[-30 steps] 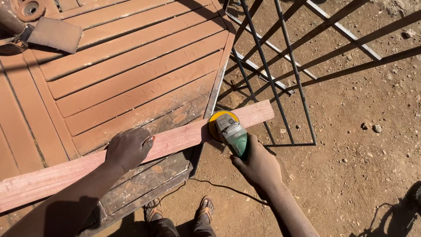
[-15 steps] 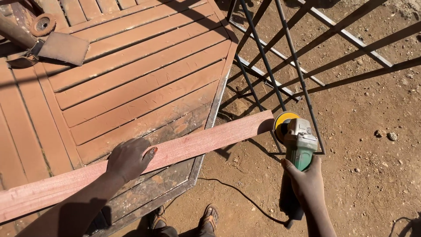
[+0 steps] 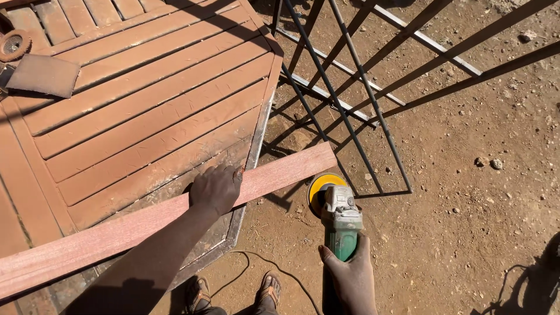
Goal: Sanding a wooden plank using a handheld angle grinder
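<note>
Left hand (image 3: pixel 216 189) is flat on top of the long reddish wooden plank (image 3: pixel 146 223), fingers curled over its far edge, pressing it down. The plank lies slantwise across the near right corner of a big slatted wooden panel (image 3: pixel 140 99), with its right end sticking out past the panel's edge over bare dirt ground (image 3: pixel 478 221).

Right hand (image 3: pixel 352 274) is wrapped around the green body of an angle grinder (image 3: pixel 337 213), fingers closed on the handle. The grinder's yellow sanding disc (image 3: pixel 322 185) sits just below the plank's overhanging end, close to it but I can't tell if it's actually touching. A black cord (image 3: pixel 280 271) trails from the grinder across the dirt toward the sandalled feet (image 3: pixel 233 291) at the bottom edge.

Further out: a dark metal bar frame (image 3: pixel 344 99) stands just past the panel's right edge, throwing long shadows. At the panel's far left corner there's a flat brown sheet (image 3: pixel 44 74) and a round disc (image 3: pixel 14 45) beside it.
</note>
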